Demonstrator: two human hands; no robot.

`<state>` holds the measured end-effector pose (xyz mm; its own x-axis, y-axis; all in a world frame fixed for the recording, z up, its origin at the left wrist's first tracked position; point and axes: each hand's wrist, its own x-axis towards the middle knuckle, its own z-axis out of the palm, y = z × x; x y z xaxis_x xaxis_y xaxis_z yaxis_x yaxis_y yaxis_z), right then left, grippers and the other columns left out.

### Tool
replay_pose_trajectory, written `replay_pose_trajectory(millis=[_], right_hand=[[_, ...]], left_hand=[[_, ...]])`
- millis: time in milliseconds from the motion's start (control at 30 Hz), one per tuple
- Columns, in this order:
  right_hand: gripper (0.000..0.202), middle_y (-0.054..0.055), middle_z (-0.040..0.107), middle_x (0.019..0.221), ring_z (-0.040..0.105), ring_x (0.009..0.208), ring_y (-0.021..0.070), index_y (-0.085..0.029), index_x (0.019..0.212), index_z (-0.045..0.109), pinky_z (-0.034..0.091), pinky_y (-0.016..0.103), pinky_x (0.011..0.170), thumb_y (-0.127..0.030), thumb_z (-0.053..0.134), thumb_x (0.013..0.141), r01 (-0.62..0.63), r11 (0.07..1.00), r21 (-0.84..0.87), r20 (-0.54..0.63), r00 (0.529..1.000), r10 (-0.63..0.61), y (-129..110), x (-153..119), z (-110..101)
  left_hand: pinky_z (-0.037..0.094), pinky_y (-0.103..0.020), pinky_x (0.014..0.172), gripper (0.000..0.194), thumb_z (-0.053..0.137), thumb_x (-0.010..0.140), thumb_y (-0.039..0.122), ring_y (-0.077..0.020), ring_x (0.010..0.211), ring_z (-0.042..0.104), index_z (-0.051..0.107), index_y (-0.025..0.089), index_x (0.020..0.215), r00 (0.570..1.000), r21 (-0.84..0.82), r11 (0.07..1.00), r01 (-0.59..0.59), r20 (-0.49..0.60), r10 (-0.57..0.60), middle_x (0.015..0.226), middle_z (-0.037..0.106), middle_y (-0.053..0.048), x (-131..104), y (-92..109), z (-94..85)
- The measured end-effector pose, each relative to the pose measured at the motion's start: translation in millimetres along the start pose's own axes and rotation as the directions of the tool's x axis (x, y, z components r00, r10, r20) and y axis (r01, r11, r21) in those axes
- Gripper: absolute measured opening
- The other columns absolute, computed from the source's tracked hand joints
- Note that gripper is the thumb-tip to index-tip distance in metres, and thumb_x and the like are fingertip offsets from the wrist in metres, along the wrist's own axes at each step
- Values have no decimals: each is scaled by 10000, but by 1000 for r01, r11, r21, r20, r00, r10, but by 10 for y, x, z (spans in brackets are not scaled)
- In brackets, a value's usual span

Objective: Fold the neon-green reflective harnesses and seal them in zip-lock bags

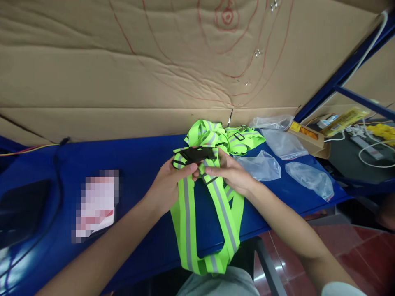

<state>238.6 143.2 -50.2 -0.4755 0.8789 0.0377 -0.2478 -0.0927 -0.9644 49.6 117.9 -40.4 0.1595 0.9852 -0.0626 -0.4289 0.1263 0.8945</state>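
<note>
Neon-green reflective straps (187, 222) with grey stripes hang in loops from my hands over the front edge of the blue table. My left hand (168, 181) is closed on the left strap, its thumb on top near a black buckle piece (197, 154). My right hand (231, 170) pinches the right strap, thumb pointing left toward the other thumb. The black piece spans the gap between both hands. Behind it lies a bunched heap of the same green strapping (205, 132), with a folded bundle (243, 139) at its right bearing a black slider.
Clear plastic bags (310, 179) lie on the table (138, 164) at the right, beside an open cardboard box (311, 139). A pixelated item (97, 205) and a dark object (23, 211) with a cable are at the left. Cardboard (154, 82) covers the back wall.
</note>
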Motion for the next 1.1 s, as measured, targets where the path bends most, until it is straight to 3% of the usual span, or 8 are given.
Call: replay_pose_trajectory(millis=[200,400,567,667,767,867,967,1100], right_hand=[[620,99,571,1354,578,1275,233,-255,1317,523,501,411,1085,-425,857,823,203,750,-629,-287,837,-467,76,-180,167],[207,-45,535,766,536,673,121,-233,855,505,429,254,622,-211,703,909,238,445,-863,-46,841,-539,32,-292,196],[179,50,680,938,644,860,190,-217,993,639,447,300,667,-66,551,958,221,-106,-969,242,793,-559,35,-385,268],[62,43,714,975,680,889,187,-224,1064,654,540,316,765,-255,640,1013,377,46,-925,283,765,-579,-44,-387,275],[494,101,695,1246,675,1112,235,-236,1310,590,579,386,927,-431,802,909,382,293,-876,71,703,-707,-186,-301,190],[857,141,576,1508,603,1328,290,-248,1503,468,541,465,1068,-554,866,808,344,522,-780,-27,816,-578,-310,-138,85],[543,54,740,1187,705,1069,231,-245,1297,633,587,385,908,-583,755,890,256,750,-610,7,948,-318,-383,23,54],[198,-6,731,935,667,869,162,-206,978,685,545,314,850,-396,629,979,312,724,-616,-72,892,-446,-452,117,155]], left_hand=[[527,-263,561,573,1001,646,398,-146,625,680,731,203,1113,997,-50,996,-74,-42,71,966,813,-40,-69,102,66],[502,-239,537,540,993,649,452,-104,569,631,781,189,1071,997,-61,996,-68,-53,65,1074,821,-82,-78,194,44],[530,-204,563,485,957,698,513,-72,579,617,805,201,1037,992,-77,992,-96,-90,89,1215,805,-99,-60,274,16],[547,-216,566,529,989,650,487,-91,572,643,802,235,1077,993,-100,989,-111,-55,106,1154,824,-73,-84,300,30],[554,-230,561,562,1000,625,497,-109,558,661,803,239,1084,992,-89,988,-124,-15,123,1124,833,-72,-117,320,35],[567,-249,576,554,984,650,519,-121,559,665,801,239,1091,985,-80,986,-149,71,155,1062,842,-68,-132,340,26],[556,-246,569,537,964,683,530,-121,585,660,794,260,1115,966,-98,975,-200,148,213,993,839,-41,-124,328,19],[582,-230,631,613,1014,599,498,-141,769,705,788,291,1130,965,-113,972,-206,141,221,1007,806,-11,-112,201,0]])
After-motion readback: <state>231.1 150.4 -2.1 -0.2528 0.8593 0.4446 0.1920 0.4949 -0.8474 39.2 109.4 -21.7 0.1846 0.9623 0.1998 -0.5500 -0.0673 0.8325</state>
